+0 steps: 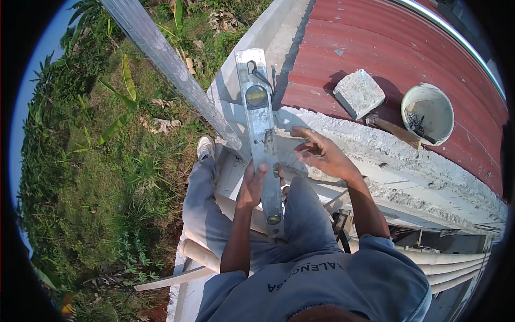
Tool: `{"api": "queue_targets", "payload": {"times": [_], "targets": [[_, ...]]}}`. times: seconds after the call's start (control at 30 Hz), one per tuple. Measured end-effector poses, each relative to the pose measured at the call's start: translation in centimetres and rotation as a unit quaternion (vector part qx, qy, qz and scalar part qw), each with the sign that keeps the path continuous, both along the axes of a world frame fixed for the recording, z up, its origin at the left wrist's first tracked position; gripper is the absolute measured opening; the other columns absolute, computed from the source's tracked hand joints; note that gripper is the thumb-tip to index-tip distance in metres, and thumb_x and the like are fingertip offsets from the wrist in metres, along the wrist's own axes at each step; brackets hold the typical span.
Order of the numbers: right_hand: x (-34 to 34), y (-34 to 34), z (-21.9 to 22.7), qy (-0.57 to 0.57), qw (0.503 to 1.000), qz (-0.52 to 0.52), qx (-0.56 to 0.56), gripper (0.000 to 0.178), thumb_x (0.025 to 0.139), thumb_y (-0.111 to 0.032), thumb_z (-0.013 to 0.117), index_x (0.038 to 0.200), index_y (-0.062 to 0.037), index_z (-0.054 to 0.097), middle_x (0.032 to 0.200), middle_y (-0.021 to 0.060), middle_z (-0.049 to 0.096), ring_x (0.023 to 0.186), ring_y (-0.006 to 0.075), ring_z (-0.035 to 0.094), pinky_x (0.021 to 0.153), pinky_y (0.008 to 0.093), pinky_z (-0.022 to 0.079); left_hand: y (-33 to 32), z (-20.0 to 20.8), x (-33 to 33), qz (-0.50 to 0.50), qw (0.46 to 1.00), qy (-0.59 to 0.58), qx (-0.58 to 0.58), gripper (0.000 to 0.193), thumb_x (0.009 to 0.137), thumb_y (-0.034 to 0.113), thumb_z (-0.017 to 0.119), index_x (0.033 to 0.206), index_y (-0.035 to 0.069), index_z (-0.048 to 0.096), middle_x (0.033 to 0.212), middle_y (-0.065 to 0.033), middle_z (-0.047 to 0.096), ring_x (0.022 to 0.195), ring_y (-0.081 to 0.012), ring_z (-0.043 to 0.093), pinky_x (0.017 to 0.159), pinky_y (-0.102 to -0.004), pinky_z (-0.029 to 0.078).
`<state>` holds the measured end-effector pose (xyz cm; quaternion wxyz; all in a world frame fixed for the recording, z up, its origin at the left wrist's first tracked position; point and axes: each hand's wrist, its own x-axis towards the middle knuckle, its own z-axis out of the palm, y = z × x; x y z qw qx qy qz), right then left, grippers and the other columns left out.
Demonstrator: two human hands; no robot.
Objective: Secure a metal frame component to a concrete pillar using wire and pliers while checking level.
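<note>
Roughly top-down: grassy ground (102,177) with banana plants fills the left, far below. Red corrugated roof (407,59) takes the upper right, butting against a rough grey concrete wall top (375,155) that runs diagonally down to the right. Long grey metal pole (171,64) slants from top left down toward the wall corner. Person stands high up, grey trousers, blue shirt, one pale shoe (205,146) on a ledge. Long aluminium spirit level (261,129) lies lengthwise along the wall edge, far end near the corner, near end by the person's waist; round vial near the far end, another near the close end. Left hand (252,182) is closed around the level's lower half, thumb across its face. Right hand (319,153) is open, fingers spread, hovering just right of the level over the concrete, not gripping anything. On the roof: white bucket (427,114) with dark residue, grey concrete block (358,93) just left of it, and a wood-handled tool (394,130) lying between them at the wall edge.
</note>
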<state>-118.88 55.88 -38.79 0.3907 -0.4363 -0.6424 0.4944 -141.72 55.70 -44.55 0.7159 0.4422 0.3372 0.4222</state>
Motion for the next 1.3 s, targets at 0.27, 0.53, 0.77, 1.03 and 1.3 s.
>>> {"api": "queue_targets", "payload": {"times": [0.27,0.53,0.77,1.03,1.3], "targets": [[-3.1,-0.3,1.7,0.052,0.997,-0.008,0.057,0.06,0.09,-0.025,0.067,0.138,0.0007,0.042,0.126,0.0187,0.057,0.103,0.0243,0.063,0.089,0.037,0.049,0.0,0.4,1.0,-0.042,0.992,-0.115,0.043,0.083,0.08,0.073,0.055,0.118,-0.001,0.051,0.089,-0.0101,0.062,0.078,-0.0189,0.065,0.068,-0.0326,0.055],[-6.2,0.3,1.8,-0.121,0.966,-0.121,0.192,0.085,0.086,-0.032,0.072,0.144,0.0083,0.024,0.128,0.0268,0.053,0.11,0.0292,0.06,0.088,0.0378,0.052,1.6,0.0,1.8,0.12,0.948,0.063,0.29,0.076,0.097,0.061,0.03,0.134,-0.005,0.035,0.11,-0.0115,0.055,0.105,-0.0175,0.053,0.095,-0.0319,0.04],[-7.2,5.6,5.4,-0.168,0.911,-0.179,0.331,0.082,0.085,-0.03,0.072,0.143,0.0061,0.028,0.128,0.024,0.054,0.107,0.0295,0.062,0.09,0.0367,0.052,5.2,7.0,-3.4,0.416,0.812,0.167,0.374,0.063,0.094,0.043,0.056,0.134,-0.001,0.035,0.126,-0.0166,0.046,0.116,-0.0241,0.049,0.095,-0.0359,0.042],[-1.9,22.7,-1.3,-0.431,0.541,-0.048,0.721,0.046,0.09,-0.015,0.048,0.136,-0.0105,0.048,0.113,0.0157,0.062,0.092,0.0253,0.062,0.082,0.0388,0.05,13.7,8.0,-5.7,0.459,0.751,0.231,0.415,0.059,0.089,0.026,0.07,0.131,-0.002,0.039,0.123,-0.0164,0.052,0.11,-0.0213,0.054,0.09,-0.0322,0.046],[-8.3,22.6,-1.4,-0.453,0.692,0.065,0.558,0.038,0.09,-0.014,0.051,0.127,-0.0111,0.053,0.095,0.0174,0.063,0.074,0.0268,0.065,0.063,0.0389,0.053,14.0,0.7,-8.9,0.399,0.826,0.268,0.294,0.057,0.088,0.025,0.071,0.128,-0.002,0.042,0.119,-0.0154,0.055,0.107,-0.0206,0.056,0.09,-0.032,0.046]]}}
